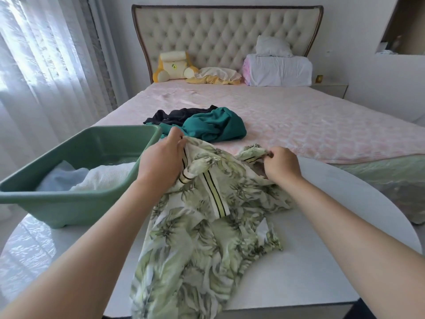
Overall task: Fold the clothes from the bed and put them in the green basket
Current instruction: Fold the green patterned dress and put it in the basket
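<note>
Currently both arms are extended forward over a white table [317, 254], with the left hand [162, 155] raised at the far table edge and the right hand [281, 164] held level with it, well apart from it. A leaf-print garment [202, 238] is stretched between the two hands; its lower part is draped across the table and hangs over the near edge. A striped yellow-and-black trim is seen running down its middle. Just left of the left hand, a green basket [69, 201] is set on the table, with a folded white cloth [105, 176] and a light blue cloth [62, 178] laid inside. Beyond the hands, a teal garment [213, 125] and a black garment [174, 115] are heaped unfolded, touching each other, on the pink-covered bed [310, 120]. Further back, a yellow cushion [172, 65], a white pillow [273, 46] and stacked bedding [278, 70] are placed against the tufted headboard [220, 31]. A sheer curtain [46, 54] is seen at far left. The garment's upper edge is pinched by the left hand, fingers curled round the fabric; a bunched fold of the same garment is gripped by the right hand, fingers closed on it.
</note>
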`<state>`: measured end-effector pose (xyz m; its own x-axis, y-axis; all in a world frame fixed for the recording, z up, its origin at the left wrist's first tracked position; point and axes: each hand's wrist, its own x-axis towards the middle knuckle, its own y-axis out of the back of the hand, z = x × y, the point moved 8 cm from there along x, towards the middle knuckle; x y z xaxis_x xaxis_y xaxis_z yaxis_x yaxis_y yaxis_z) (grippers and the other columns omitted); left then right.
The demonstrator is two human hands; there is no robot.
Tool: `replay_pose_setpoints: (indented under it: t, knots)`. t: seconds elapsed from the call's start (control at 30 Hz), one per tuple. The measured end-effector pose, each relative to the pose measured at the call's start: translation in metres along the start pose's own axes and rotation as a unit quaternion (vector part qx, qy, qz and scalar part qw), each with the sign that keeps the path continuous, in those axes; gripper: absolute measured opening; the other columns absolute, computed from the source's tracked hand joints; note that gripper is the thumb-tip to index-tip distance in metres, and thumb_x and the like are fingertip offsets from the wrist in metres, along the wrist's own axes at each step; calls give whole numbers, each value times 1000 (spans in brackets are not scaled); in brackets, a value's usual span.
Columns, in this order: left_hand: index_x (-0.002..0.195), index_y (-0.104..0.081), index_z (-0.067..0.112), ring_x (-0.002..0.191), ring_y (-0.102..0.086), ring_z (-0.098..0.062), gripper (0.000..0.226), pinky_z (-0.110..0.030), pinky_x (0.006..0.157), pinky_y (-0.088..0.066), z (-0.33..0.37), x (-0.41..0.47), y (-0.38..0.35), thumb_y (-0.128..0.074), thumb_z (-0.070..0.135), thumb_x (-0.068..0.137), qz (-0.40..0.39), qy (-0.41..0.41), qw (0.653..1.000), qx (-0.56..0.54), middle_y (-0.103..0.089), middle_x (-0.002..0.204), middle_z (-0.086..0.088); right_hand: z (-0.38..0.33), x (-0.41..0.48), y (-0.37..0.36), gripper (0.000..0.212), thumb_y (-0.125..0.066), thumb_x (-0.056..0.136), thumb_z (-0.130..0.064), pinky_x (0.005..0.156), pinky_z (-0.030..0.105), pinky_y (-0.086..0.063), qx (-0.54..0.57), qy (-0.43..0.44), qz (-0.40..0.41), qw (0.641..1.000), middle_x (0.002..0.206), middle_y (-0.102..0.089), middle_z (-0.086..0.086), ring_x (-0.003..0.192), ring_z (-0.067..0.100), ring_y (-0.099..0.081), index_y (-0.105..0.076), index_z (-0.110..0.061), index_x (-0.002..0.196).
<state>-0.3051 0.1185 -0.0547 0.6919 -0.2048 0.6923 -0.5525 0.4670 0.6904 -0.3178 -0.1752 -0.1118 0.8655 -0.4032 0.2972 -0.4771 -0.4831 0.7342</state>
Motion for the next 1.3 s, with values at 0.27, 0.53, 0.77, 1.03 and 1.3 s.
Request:
replay_pose_setpoints:
  t: [0.27, 0.53, 0.77, 1.03, 1.3]
  knots:
    - [72, -44, 12, 56, -41, -17, 42, -32, 55, -33, -4, 4, -18, -39, 36, 106, -142, 99, 968, -181, -44, 63, -1, -33, -50, -54, 81, -59, 87, -7, 83, 41, -60, -43, 139, -333, 932, 144, -48, -8, 105, 18, -67, -31, -45, 153]
    - [73, -65, 25, 42, -46, 3, 39, -21, 59, -42, 36, -69, -45, -58, 60, 90, -618, 79, 774, -118, -48, 52, 4, -4, -20, -14, 16, -50, 88, -13, 87, 34, -40, -466, 91, -172, 863, 89, -62, -4, 87, 19, -57, -60, -24, 93]
    - [114, -64, 21, 87, -71, -19, 17, -33, 77, -61, 37, -44, -77, -58, 27, 99, -431, 87, 886, -150, -67, 113, -1, -11, -30, -17, 43, -49, 90, 4, 104, 38, -43, -354, 143, -181, 906, 134, -56, 4, 122, 26, -53, -67, -23, 118]
    - [136, -54, 24, 106, -62, -25, 37, -35, 85, -52, 27, -57, -123, -52, 32, 100, -464, 28, 884, 42, -65, 125, -5, -3, -66, -47, 76, -47, 86, -3, 60, 22, -44, -161, 75, -436, 882, 157, -35, 4, 78, 8, -57, -33, -33, 154]
    - [125, -60, 28, 108, -53, -21, 27, -34, 81, -49, 12, -21, -75, -56, 33, 98, -259, 50, 955, 136, -59, 123, -1, 28, -35, -32, 84, -61, 80, -1, 108, 42, -40, -325, 151, -304, 883, 152, -44, 4, 133, 27, -48, -35, -38, 151]
